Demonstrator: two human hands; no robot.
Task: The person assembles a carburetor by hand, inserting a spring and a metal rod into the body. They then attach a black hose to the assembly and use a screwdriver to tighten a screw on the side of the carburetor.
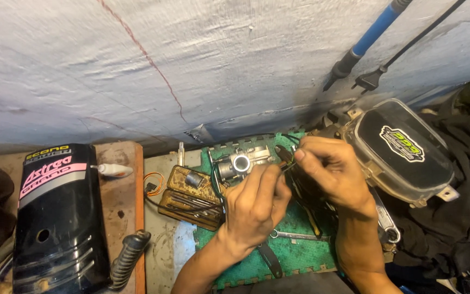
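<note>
Both hands work at a small silver metal carburettor (244, 161) lying at the far edge of the green foam mat (300, 253): left hand (257, 204) closed around a thin tool, right hand (330, 174) pinching a dark wire beside it; fine fitting, calling for a steady grip

Black fairing panel (61, 218); clear-lensed instrument housing (403, 149) — blue-handled tool (365, 41); foot peg (129, 256)

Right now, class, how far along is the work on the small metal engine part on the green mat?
Done: the metal engine part is off any machine, resting on the green mat. In hand: the left hand and right hand pinch a thin wire beside it. Left: a spanner and a tray of small parts lie out, so it looks unfinished.
</note>
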